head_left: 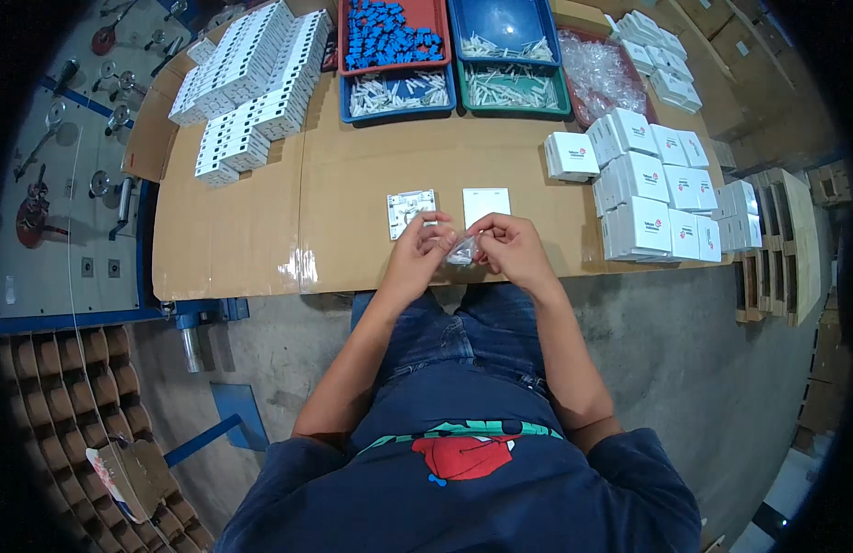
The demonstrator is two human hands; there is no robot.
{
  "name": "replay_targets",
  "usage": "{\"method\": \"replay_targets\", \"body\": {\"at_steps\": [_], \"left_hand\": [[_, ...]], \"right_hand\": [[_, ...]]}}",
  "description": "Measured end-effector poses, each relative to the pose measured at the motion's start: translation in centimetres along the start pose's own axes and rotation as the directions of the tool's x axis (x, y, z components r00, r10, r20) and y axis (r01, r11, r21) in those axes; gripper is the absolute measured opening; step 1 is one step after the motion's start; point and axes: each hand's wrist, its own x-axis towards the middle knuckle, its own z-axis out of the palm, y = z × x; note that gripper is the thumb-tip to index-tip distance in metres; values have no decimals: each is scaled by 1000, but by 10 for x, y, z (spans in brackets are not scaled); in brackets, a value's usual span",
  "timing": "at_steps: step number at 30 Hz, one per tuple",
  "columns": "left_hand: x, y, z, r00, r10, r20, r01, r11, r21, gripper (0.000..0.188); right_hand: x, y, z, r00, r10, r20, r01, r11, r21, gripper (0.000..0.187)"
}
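Between my two hands, just over the table's near edge, is a small clear plastic bag with something pale inside that I cannot make out. My left hand pinches its left side, fingers curled. On the other side, my right hand grips the bag with thumb and fingertips. Just beyond the left hand lies an open white plastic housing, its inner parts showing and its near edge partly covered by my fingers. A flat white cover rests beside it, beyond my right hand.
Cardboard covers the table. Stacked white units with dark openings stand back left. A red tray of blue parts and a green tray of white pieces sit at the back. White boxed units are piled right, near clear bags.
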Motion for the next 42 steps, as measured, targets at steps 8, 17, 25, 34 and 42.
{"method": "replay_targets", "body": {"at_steps": [8, 17, 25, 34, 42], "left_hand": [[-7, -27, -21, 983, -129, 134, 143, 984, -106, 31], [-14, -28, -36, 997, -73, 22, 75, 982, -175, 41], [8, -26, -64, 980, 61, -191, 30, 898, 438, 24], [24, -18, -61, 926, 307, -220, -70, 711, 700, 21], [18, -26, -70, 851, 525, 25, -284, 420, 862, 20]], "right_hand": [[4, 11, -3, 986, 166, 25, -168, 964, 208, 18], [8, 23, 12, 977, 116, 176, -122, 992, 22, 22], [50, 20, 37, 953, -279, 114, 293, 772, -564, 17], [84, 46, 48, 902, -418, 105, 384, 668, -637, 11], [83, 48, 48, 904, -401, 149, 387, 618, -684, 13]]}}
